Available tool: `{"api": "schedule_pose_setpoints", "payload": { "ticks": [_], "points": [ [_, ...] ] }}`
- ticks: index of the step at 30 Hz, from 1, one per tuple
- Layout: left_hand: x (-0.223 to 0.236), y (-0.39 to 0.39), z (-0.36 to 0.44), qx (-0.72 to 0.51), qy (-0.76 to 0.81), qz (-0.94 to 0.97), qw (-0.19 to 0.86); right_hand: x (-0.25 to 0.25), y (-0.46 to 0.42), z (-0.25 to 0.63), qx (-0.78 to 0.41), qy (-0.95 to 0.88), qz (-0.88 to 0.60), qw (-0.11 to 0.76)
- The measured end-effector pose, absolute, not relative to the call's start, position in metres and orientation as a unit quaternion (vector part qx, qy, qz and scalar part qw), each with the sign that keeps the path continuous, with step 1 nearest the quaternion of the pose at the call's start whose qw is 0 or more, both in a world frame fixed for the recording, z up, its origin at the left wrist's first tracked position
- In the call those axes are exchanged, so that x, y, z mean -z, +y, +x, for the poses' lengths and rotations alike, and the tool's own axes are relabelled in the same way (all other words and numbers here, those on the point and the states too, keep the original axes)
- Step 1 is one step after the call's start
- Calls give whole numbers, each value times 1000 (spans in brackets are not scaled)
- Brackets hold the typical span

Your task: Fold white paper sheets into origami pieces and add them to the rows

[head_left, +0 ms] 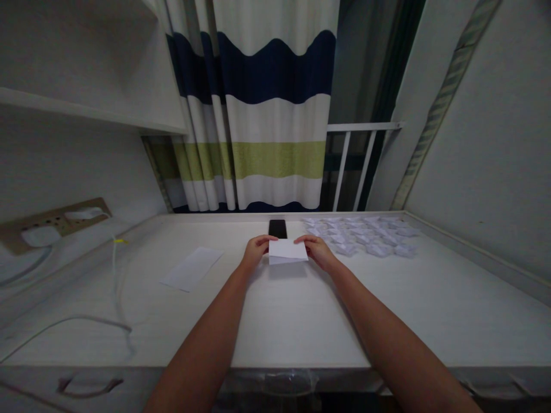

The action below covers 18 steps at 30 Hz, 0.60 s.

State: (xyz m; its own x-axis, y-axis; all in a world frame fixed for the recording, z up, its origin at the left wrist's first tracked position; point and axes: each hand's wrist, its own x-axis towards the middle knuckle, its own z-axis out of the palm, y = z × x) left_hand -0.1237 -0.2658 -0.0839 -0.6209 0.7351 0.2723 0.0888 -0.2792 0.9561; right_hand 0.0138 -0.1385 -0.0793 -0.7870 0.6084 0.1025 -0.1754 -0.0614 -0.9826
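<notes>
A folded sheet of white paper point(287, 251) is held up just above the white desk, its front edge slightly parted into two layers. My left hand point(257, 250) pinches its left edge, thumb and fingers closed on it. On the opposite side, my right hand point(316, 250) grips the upper right part of the same paper, fingertips lying on its top face. Right behind the paper lies a black phone point(278, 228), its near end covered by the sheet.
Several small folded white paper pieces point(361, 235) stand in rows at the back right. A flat paper sheet point(192, 268) lies on the desk point(297, 327) to the left. White cables point(77, 317) run along the left side from a power strip point(55, 223). A curtain point(275, 115) hangs behind.
</notes>
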Motion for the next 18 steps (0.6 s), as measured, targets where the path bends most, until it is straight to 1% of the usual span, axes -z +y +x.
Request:
{"api": "schedule_pose_setpoints", "payload": {
  "ticks": [6, 10, 13, 15, 18],
  "points": [
    [85, -265, -125, -695, 559, 378, 249, 81, -139, 12, -682, -641, -197, 292],
    [85, -263, -125, -657, 602, 401, 210, 84, -139, 12, -638, -682, -197, 297],
    [87, -262, -125, -654, 606, 409, 197, 85, -138, 11, -601, -710, -165, 326],
    [88, -262, -125, -653, 599, 410, 216, 86, -137, 11, -597, -709, -148, 344],
    [89, -262, -124, -624, 596, 430, 265, 85, -136, 9, -602, -710, -121, 345]
  ]
}}
